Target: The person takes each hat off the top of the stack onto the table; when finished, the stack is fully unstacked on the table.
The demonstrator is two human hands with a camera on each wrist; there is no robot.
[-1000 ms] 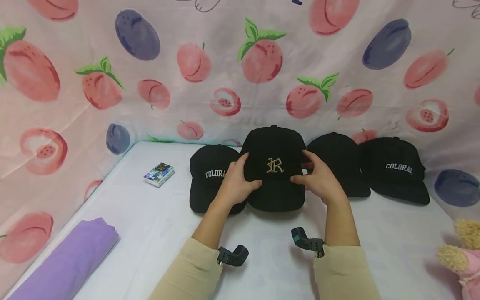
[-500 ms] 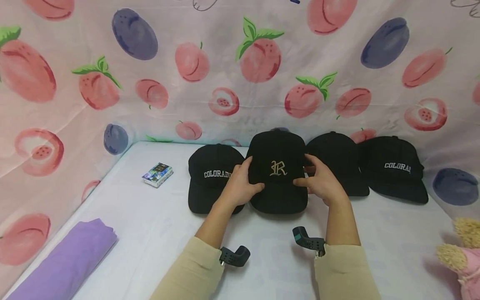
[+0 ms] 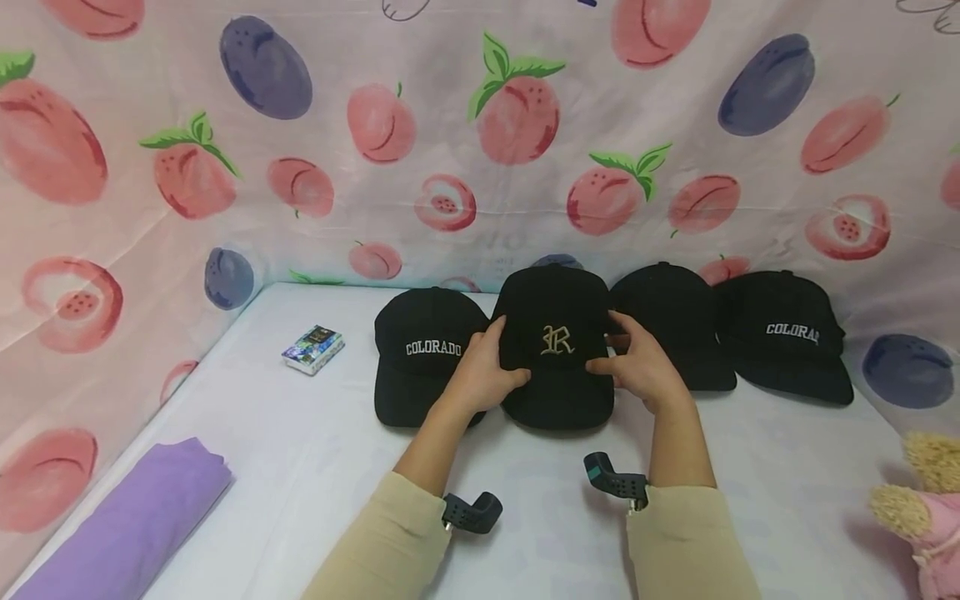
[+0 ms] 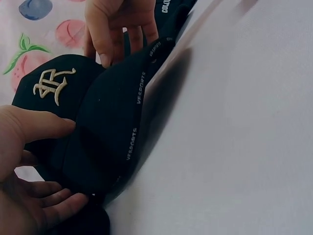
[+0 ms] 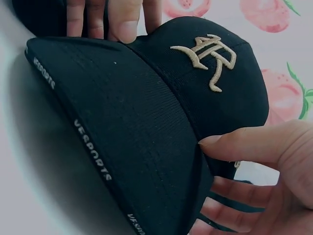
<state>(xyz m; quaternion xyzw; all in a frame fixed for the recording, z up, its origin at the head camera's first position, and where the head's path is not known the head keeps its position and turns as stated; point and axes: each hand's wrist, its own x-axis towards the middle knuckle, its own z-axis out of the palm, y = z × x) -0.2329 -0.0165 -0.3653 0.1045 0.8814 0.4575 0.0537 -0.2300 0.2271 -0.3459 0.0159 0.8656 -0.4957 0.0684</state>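
A black baseball cap (image 3: 557,400) with a gold letter R faces me in the middle of the white table. My left hand (image 3: 482,368) grips its left side, thumb at the seam above the brim. On the opposite side my right hand (image 3: 639,364) holds it the same way, with several fingers (image 5: 244,191) spread beside and under the brim edge. Pale lettering runs along the brim (image 4: 112,117) in the left wrist view. Left of it stands a black COLORADO cap (image 3: 408,387), partly behind my left hand. A plain-fronted black cap (image 3: 675,308) stands to the right, partly hidden by my right hand.
Another black cap (image 3: 787,308) with white lettering sits at the far right. A small patterned box (image 3: 313,350) lies at the left. Purple cloth (image 3: 135,517) lies front left, and a pink-dressed plush toy (image 3: 930,517) is at the right edge. A fruit-print curtain (image 3: 450,83) hangs behind.
Both hands have lowered the R cap slightly and shifted it a little right, uncovering more of the COLORADO lettering. Over the last half second it has barely moved.
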